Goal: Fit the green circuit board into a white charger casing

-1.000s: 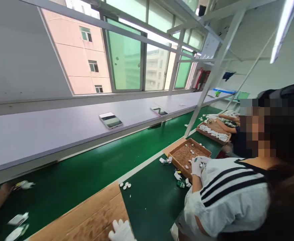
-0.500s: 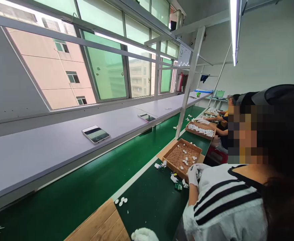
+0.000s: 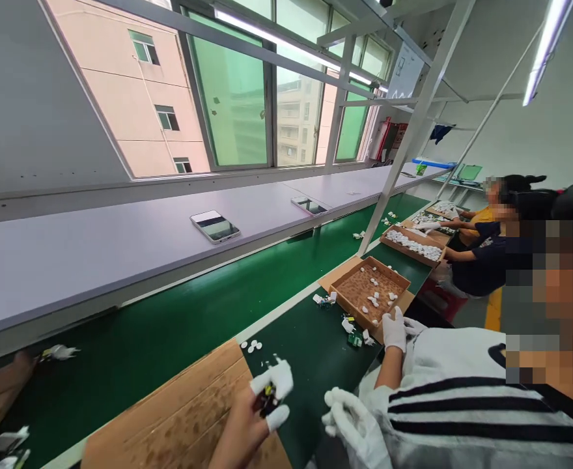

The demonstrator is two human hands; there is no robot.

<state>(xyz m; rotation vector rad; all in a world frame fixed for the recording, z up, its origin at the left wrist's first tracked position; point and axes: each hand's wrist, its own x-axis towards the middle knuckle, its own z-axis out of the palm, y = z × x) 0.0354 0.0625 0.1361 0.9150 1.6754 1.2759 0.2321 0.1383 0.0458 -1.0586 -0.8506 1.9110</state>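
My left hand has white finger cots on the thumb and fingertips. It grips a small circuit board with dark and yellow components; the white finger coverings hide part of the board. Below it lies a brown cardboard sheet with dark stains. To the right, my right hand wears a white glove. Its fingers are curled and pressed together, and anything between them is hidden. Several round white caps rest on the green work surface just beyond my left hand.
A co-worker's gloved hand is beside a shallow cardboard box with scattered white pieces. Small circuit boards lie near it. Another box holds many white parts. Phones lie on the shelf. A slanted white post stands ahead.
My left hand has come into view holding the circuit board. My right hand has moved further into view on the right. The camera has tilted down and turned left.
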